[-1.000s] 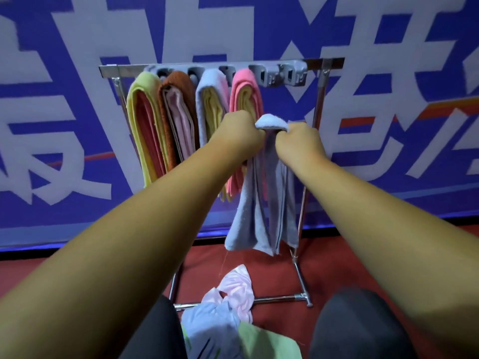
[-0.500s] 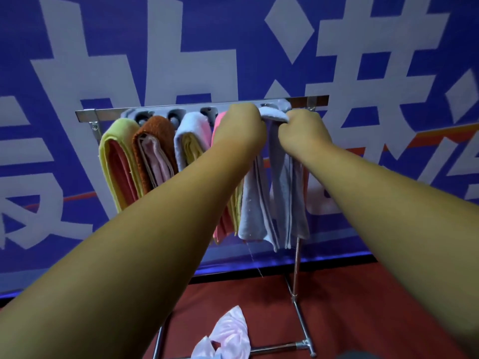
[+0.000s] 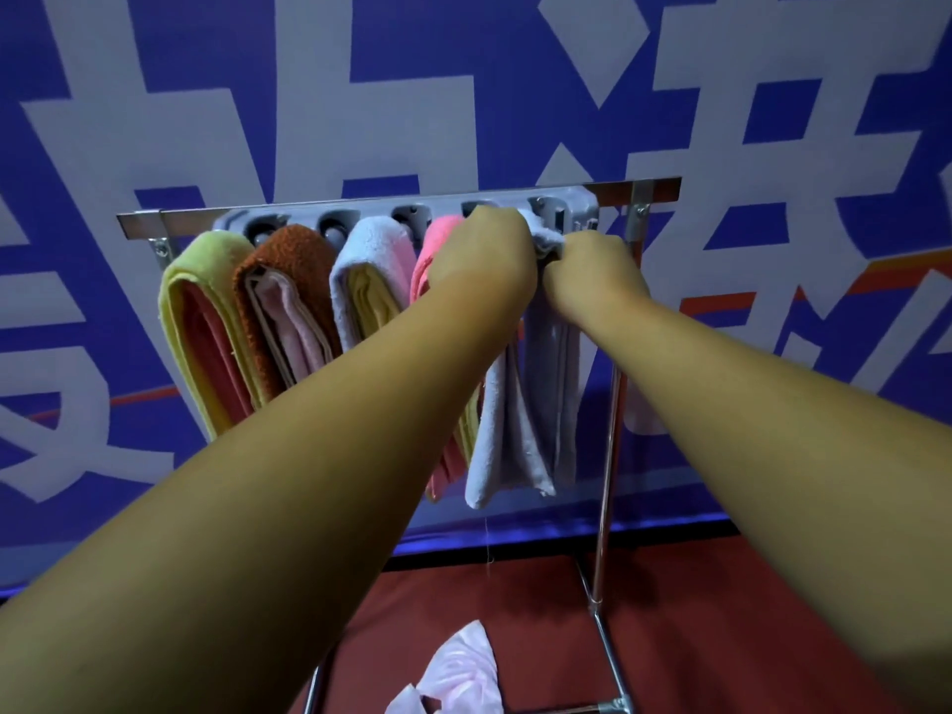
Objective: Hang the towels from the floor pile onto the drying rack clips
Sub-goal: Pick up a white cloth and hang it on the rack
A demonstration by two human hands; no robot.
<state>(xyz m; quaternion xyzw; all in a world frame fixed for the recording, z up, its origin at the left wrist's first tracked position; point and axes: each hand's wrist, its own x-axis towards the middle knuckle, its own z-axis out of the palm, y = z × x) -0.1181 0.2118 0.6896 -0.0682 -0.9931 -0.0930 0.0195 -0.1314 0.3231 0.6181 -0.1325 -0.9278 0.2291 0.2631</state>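
towel in play: grey-blue towel (image 3: 520,414), folded over. Its top is bunched right between my two hands and the rest hangs straight down below them, clear of the floor.
hands: left hand (image 3: 484,255) and right hand (image 3: 592,265) are close together, nearly knuckle to knuckle, both with fingers curled onto the towel's top fold.
target: right end of the grey clip strip (image 3: 572,203), just above and behind my knuckles. Can't tell if the fold is in a slot yet, my hands cover it.
step, my read: seating the fold into that clip.
doing it well: I'd keep the fold tight and narrow and push it up square, not at an angle. Then a small tug down to check it bites, and let go one hand at a time.
left of my left hand: hot pink towel (image 3: 438,234) partly hidden behind that hand, then light blue towel (image 3: 371,260), brown towel (image 3: 278,270) and yellow-green towel (image 3: 201,311), all hanging off the strip.
watch out: my left forearm could drag the hot pink one loose.
below the hands: drying rack (image 3: 613,456) post, plus a pale pink towel (image 3: 458,672) on the floor pile, so more to hang I reckon.
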